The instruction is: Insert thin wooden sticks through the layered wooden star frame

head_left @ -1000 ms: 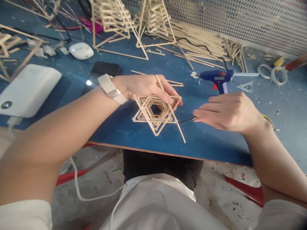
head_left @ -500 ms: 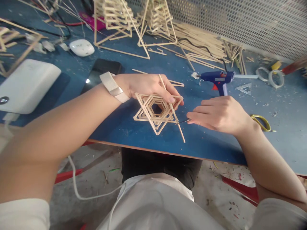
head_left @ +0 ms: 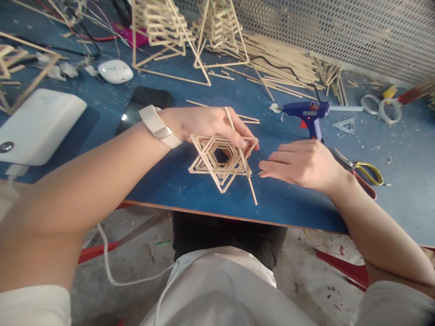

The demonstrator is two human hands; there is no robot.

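Note:
My left hand [head_left: 217,124] grips a small star-shaped frame of layered thin wooden sticks [head_left: 206,164], thumb on top and fingers behind. Its thumb also presses a longer single wooden stick [head_left: 252,192], which slants across the frame's right side and sticks out past it at both ends. To the right, my right hand [head_left: 302,165] is closed around a thin dark pointed tool [head_left: 256,174]; most of it is hidden in the fingers, so its kind cannot be told. The tool's tip reaches the slanted stick near the frame's right lower corner.
Beyond my right hand stands a blue glue gun [head_left: 307,110], with scissors [head_left: 344,161] partly behind my wrist. A pile of wooden sticks [head_left: 282,61] and finished stick structures [head_left: 163,29] lie at the back. A phone [head_left: 146,98] and white power bank [head_left: 41,127] are left.
The slanted stick's lower end has swung left, closer to the frame. My right hand and its tool have shifted slightly left, and more of the scissors shows.

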